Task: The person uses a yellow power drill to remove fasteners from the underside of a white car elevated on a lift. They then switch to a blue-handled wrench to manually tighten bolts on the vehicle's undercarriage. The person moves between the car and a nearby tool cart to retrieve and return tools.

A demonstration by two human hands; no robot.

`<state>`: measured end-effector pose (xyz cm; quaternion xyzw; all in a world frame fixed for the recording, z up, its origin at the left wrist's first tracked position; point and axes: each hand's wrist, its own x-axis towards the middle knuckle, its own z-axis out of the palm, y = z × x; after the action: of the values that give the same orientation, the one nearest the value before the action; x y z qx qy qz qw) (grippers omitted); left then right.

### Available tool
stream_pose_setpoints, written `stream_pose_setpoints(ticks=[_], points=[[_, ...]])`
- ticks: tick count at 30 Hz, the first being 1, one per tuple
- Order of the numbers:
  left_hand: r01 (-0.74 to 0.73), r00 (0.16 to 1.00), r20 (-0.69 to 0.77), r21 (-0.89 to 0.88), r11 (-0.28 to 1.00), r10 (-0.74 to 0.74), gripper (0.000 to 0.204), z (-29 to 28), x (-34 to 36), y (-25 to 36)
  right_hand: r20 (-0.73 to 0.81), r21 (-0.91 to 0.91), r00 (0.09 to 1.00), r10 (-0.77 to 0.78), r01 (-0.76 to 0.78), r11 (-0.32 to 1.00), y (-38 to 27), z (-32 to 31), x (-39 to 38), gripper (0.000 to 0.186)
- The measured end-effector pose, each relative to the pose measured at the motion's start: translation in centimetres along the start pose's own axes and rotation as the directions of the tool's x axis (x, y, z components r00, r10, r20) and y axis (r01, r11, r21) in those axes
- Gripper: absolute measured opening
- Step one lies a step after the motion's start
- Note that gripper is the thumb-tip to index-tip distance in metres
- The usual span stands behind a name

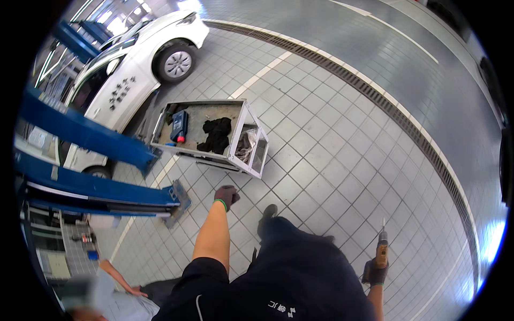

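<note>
My right hand (pixel 375 273), in a dark glove, is wrapped round an orange and black cordless drill (pixel 382 252) at the lower right. A slim bit (pixel 384 223) points away from me at the drill's far end. My left hand (pixel 228 197), in a dark glove with a green cuff edge, hangs over the tiled floor just short of a grey metal cart (pixel 235 160). Its fingers are curled, and I see nothing in them. On the cart's top lie a dark blue bottle (pixel 180 124) with a red cap and a crumpled black cloth (pixel 217 135).
Two blue lift posts (pixel 91 128) (pixel 101 184) rise at the left, beside a white car (pixel 128 69). A person in a light grey shirt (pixel 120 299) is at the lower left. A drain grate (pixel 342 72) curves across the floor. Crumpled clear plastic (pixel 247 143) fills the cart's side compartment.
</note>
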<state>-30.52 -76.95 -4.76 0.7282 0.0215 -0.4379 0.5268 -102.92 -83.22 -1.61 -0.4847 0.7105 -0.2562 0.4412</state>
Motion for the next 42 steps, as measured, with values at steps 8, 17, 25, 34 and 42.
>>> stream_pose_setpoints(ticks=[8,17,25,34,42], points=[[-0.235,0.967,0.124,0.100,0.967,0.223,0.017,-5.7,17.9,14.6,-0.294,0.190,0.948,0.126,-0.071,0.979,-1.5,14.1,-10.8,0.042],[-0.371,0.895,0.446,0.754,0.543,-0.008,0.023,-4.1,27.0,19.4,-0.375,0.046,0.906,0.195,-0.192,0.980,-11.1,21.3,-23.4,0.039],[-0.425,0.893,0.364,0.874,-0.233,-0.265,0.026,-5.8,37.7,15.6,-0.463,-0.211,0.843,0.275,-0.406,0.889,-14.5,22.2,-31.0,0.027],[-0.779,0.590,0.674,0.621,0.093,0.444,0.043,3.8,34.7,25.7,-0.387,-0.280,0.849,0.360,-0.480,0.831,-16.8,26.5,-33.4,0.025],[-0.826,0.553,0.738,0.545,0.141,0.387,0.027,3.3,33.7,24.4,-0.425,-0.281,0.846,0.322,-0.461,0.842,-20.5,27.6,-31.5,0.023]])
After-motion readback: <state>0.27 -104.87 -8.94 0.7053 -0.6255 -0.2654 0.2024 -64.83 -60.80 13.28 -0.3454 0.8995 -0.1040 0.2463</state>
